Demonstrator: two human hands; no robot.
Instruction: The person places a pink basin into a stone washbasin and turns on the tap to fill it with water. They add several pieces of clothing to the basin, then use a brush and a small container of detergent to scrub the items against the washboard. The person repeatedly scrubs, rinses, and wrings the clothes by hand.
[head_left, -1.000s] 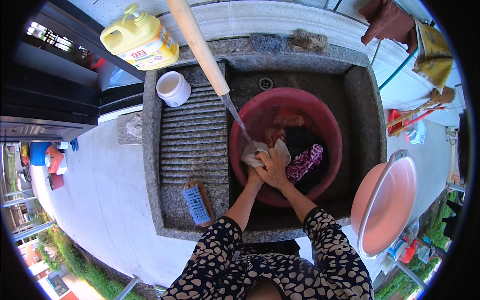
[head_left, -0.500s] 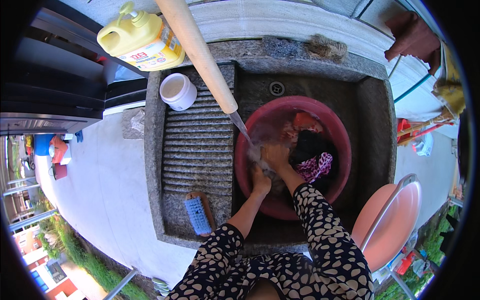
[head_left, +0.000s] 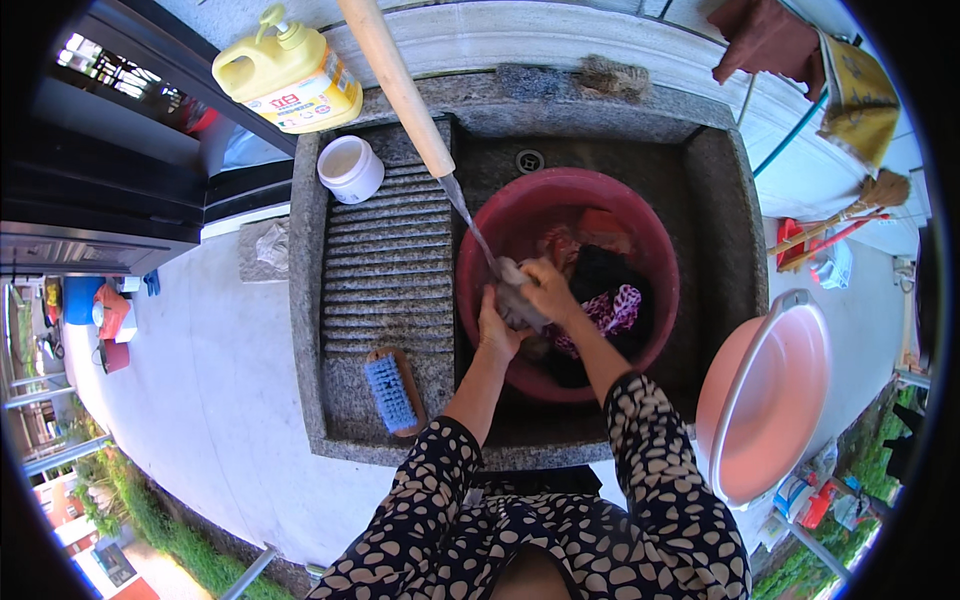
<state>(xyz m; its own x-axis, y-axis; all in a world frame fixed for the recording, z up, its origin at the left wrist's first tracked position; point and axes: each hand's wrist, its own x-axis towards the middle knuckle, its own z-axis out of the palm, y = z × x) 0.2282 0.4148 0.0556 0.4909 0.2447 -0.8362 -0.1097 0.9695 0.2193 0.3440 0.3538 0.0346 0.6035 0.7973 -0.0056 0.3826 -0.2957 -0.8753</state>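
- Rinsing looks partway through: the pale cloth [head_left: 514, 302], wet and bunched, is under the water stream [head_left: 474, 222] near the left edge of the red tub [head_left: 660, 218]
- Red cloth [head_left: 602, 226], black cloth [head_left: 606, 268] and leopard-print cloth [head_left: 618, 310] lie toward its right edge, held by neither hand; whether done, I cannot tell
- Right hand [head_left: 549, 292] pinches the pale cloth; left hand [head_left: 499, 326] curls round its near side
- Half a second ago, splashing blurred both hands; now they show clearly

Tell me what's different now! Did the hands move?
At first, the right hand lay over the left hand on the pale cloth. Now they've moved apart, holding the crumpled cloth between them by the running water. The brush, white jar and yellow jug stayed put.
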